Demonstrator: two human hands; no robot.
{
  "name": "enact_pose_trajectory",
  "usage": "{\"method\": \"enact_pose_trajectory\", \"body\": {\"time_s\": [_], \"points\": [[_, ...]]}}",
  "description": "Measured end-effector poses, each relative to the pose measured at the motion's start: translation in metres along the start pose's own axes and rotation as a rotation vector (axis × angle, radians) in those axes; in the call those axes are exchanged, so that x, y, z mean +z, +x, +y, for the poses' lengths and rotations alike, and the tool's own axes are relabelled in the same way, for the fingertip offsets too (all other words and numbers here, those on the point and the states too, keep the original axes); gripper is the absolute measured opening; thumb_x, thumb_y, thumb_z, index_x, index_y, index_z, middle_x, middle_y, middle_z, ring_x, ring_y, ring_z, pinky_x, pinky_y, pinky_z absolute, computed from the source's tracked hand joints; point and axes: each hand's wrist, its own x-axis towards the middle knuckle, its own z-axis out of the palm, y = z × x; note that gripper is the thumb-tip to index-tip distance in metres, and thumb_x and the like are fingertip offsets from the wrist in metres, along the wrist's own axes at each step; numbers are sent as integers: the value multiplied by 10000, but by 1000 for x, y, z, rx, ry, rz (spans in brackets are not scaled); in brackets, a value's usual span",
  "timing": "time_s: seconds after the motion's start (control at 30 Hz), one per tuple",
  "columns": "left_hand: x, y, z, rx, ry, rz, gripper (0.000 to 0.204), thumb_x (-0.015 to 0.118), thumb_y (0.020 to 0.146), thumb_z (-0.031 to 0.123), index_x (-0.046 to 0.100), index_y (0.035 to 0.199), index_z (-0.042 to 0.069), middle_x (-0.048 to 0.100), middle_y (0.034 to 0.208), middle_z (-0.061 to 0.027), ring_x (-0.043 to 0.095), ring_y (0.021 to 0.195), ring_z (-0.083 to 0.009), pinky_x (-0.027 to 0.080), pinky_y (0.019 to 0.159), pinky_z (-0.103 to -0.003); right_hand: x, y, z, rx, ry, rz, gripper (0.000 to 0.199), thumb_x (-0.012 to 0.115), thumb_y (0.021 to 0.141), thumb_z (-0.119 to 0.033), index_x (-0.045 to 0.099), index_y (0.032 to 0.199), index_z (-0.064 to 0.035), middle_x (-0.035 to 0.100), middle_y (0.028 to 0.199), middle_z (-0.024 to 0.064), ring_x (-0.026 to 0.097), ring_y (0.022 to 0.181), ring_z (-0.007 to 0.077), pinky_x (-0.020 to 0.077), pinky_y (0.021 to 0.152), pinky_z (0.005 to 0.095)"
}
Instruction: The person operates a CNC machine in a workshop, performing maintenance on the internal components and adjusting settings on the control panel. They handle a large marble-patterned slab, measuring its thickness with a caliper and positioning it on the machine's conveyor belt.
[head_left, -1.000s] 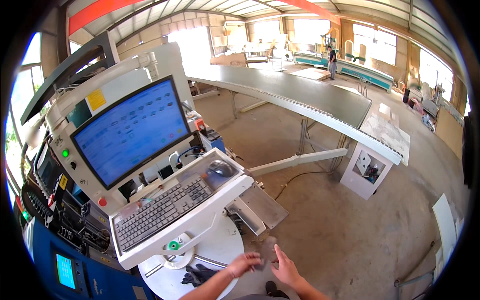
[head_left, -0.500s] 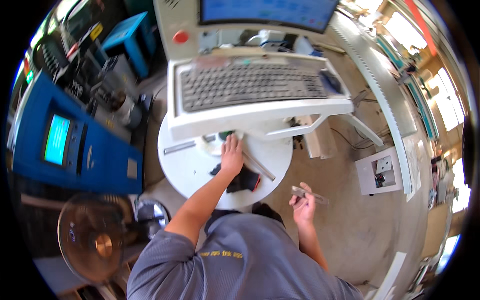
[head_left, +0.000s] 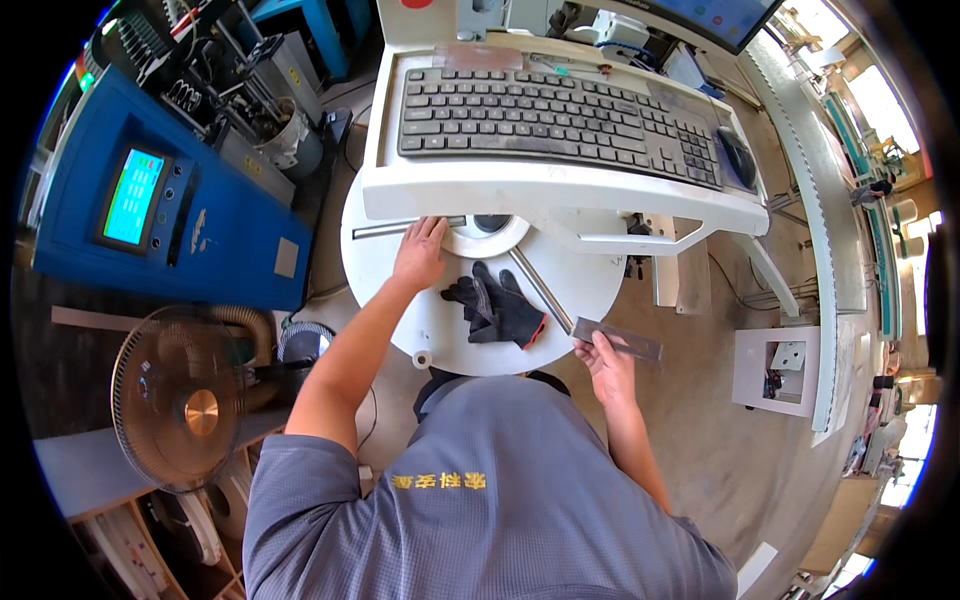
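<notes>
My left hand [head_left: 420,255] rests on the round white table [head_left: 385,290], its fingers stretched out. They lie beside the left edge of a thick white ring [head_left: 507,234] with a dark round centre, near a metal-lined slot [head_left: 385,230]. Between thumb and fingers of my right hand [head_left: 607,370] is a flat grey metal strip [head_left: 640,346], held level off the table's right front edge. A black work glove [head_left: 500,308] with a red-edged cuff lies on the table between my hands. Right of the glove runs a metal rail [head_left: 542,290].
A white shelf with a dark keyboard [head_left: 560,120] and a mouse [head_left: 737,158] overhangs the table's far part. At left stand a blue machine [head_left: 215,235] with a lit screen and a fan [head_left: 180,400]. A white box [head_left: 775,370] sits at right.
My left hand has shifted left, from the ring's middle to its left side, so the dark centre shows. My right hand has brought the metal strip up nearer the table. The view has tilted.
</notes>
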Motion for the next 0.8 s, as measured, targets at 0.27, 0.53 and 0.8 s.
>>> {"method": "enact_pose_trajectory", "body": {"time_s": [0.27,0.53,0.8], "points": [[17,-46,42,-81,17,-17,643,559,723,5,423,1352,-3,330,1495,-168,310,1383,-331,260,1141,-435,44,76,3,19,-275,-150,237,632,915,-136,610,1044,62,669,959,136,671,813,214,549,691,322],[14,-47,32,-288,-80,94,710,681,756,134,375,1379,-12,326,1493,-182,298,1392,-331,246,1146,-447,141,185,35,-416,-1141,-403,236,731,778,-218,697,821,11,687,760,149,661,736,276,504,695,361],[27,-31,26,-414,-193,321,792,796,678,232,442,1335,-32,432,1405,-162,418,1280,-328,334,1080,-415,204,236,81,-676,-1247,-613,223,715,774,-219,690,774,2,677,732,144,651,714,304,503,704,376]]}}
